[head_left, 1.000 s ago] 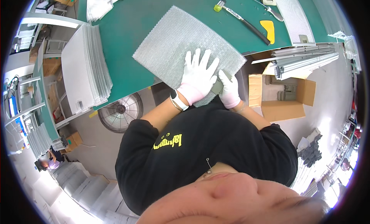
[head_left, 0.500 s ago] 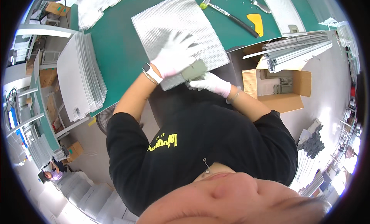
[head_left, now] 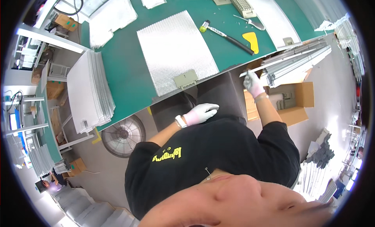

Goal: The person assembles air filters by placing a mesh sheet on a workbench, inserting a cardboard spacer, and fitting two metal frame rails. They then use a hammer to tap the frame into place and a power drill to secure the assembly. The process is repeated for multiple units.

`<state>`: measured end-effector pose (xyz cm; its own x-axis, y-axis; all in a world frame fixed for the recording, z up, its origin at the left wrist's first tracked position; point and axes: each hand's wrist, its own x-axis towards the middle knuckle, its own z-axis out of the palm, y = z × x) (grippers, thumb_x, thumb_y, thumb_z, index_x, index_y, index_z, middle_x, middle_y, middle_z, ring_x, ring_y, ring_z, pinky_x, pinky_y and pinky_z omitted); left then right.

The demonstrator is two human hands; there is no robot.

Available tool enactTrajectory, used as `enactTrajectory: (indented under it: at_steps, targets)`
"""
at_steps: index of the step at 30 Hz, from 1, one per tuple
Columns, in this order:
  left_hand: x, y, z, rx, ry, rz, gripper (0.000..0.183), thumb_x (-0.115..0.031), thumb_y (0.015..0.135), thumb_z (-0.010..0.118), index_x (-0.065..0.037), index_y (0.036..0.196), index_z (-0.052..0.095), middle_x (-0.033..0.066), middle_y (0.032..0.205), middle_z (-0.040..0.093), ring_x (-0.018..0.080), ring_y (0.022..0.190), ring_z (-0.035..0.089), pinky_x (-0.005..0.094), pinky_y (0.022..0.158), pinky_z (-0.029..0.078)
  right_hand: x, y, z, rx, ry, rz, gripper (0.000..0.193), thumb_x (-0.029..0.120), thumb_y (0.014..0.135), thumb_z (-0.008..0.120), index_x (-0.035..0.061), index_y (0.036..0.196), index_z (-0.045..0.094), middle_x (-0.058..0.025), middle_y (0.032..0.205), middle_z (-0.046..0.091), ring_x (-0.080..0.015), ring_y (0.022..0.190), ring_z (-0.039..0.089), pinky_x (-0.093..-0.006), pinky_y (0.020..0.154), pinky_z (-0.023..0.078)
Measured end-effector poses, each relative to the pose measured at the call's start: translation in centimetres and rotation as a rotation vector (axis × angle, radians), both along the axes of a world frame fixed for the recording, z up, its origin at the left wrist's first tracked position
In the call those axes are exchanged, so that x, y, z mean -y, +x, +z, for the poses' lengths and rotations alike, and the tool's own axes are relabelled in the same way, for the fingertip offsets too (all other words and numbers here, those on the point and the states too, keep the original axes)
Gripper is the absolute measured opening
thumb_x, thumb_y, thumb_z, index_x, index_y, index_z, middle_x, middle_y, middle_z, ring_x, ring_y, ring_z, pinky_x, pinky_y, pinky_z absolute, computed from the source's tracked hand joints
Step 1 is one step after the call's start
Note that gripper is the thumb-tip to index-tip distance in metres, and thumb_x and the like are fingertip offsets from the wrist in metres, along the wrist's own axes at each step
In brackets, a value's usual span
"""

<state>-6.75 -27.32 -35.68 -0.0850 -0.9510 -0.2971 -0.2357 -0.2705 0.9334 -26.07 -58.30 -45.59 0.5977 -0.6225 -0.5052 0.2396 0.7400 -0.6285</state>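
A silvery mesh sheet [head_left: 175, 47] lies on the green table, its near end at the table's front edge. On that near end sits a grey-green plastic piece [head_left: 186, 79], with no hand on it. My left hand [head_left: 200, 114], in a white glove, is held low in front of my body with its fingers stretched out and nothing in them. Over to the right, my gloved right hand [head_left: 253, 85] is closed around the near end of a long, thin white strip [head_left: 273, 64]. The strip's far part lies over a bundle of similar strips [head_left: 295, 64].
A rubber-headed hammer [head_left: 228, 37], a yellow scraper [head_left: 250, 42] and a brush-like tool [head_left: 252, 23] lie on the table. A framed panel [head_left: 275, 22] is behind them. Stacked sheets [head_left: 88, 90] stand at left, above a floor fan [head_left: 123, 136]. An open carton [head_left: 304, 98] holds plastic parts.
Both hands have left the plastic piece and mesh sheet. My left hand drew back toward my body; my right hand moved right and took hold of a white strip.
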Motion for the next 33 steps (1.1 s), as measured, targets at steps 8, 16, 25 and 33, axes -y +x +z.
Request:
enactTrajectory:
  at_steps: [8, 16, 25, 33]
  targets:
    - [3.2, -3.1, -2.8, -0.468, -0.372, 0.584, 0.062, -0.036, 0.109, 0.048, -0.001, 0.157, 0.032, 0.0149, 0.158, 0.042, 0.0225, 0.145, 0.041, 0.0361, 0.119, 0.032, -16.3, 5.2, 10.1, 0.194, 0.143, 0.359, 0.027, 0.018, 0.098, 0.068, 0.0091, 0.122, 0.060, -0.0033, 0.112, 0.065, -0.0152, 0.100, 0.062, -0.0343, 0.088, 0.052]
    - [-5.8, 6.7, 13.6, -0.699, -1.097, 1.078, 0.052, -0.048, 0.110, 0.033, -0.010, 0.094, 0.065, 0.0100, 0.085, 0.068, 0.0265, 0.074, 0.060, 0.0457, 0.087, 0.050, -0.4, 0.2, 14.8, 0.377, 0.031, -0.397, 0.028, 0.033, 0.103, 0.053, 0.0079, 0.114, 0.061, -0.0066, 0.101, 0.061, -0.0188, 0.091, 0.057, -0.0373, 0.087, 0.050]
    - [-11.4, 11.7, 15.0, -0.061, -0.737, 1.131, 0.050, -0.039, 0.113, 0.032, -0.003, 0.090, 0.059, 0.0021, 0.054, 0.050, 0.0106, 0.044, 0.044, 0.0254, 0.049, 0.043, 5.5, 4.3, 23.1, 0.536, -0.383, -0.244, 0.024, 0.034, 0.102, 0.059, 0.0103, 0.101, 0.058, -0.0042, 0.091, 0.057, -0.0170, 0.080, 0.052, -0.0346, 0.073, 0.047]
    - [-6.0, 10.9, 10.5, -0.250, -0.474, 1.124, 0.044, -0.036, 0.112, 0.037, 0.000, 0.102, 0.062, -0.0021, 0.058, 0.045, 0.0072, 0.048, 0.041, 0.0274, 0.060, 0.050, -1.7, 21.7, 16.6, 0.465, 0.112, 0.077, 0.019, 0.028, 0.100, 0.065, 0.0107, 0.092, 0.061, -0.0069, 0.092, 0.067, -0.0204, 0.086, 0.065, -0.0366, 0.076, 0.054]
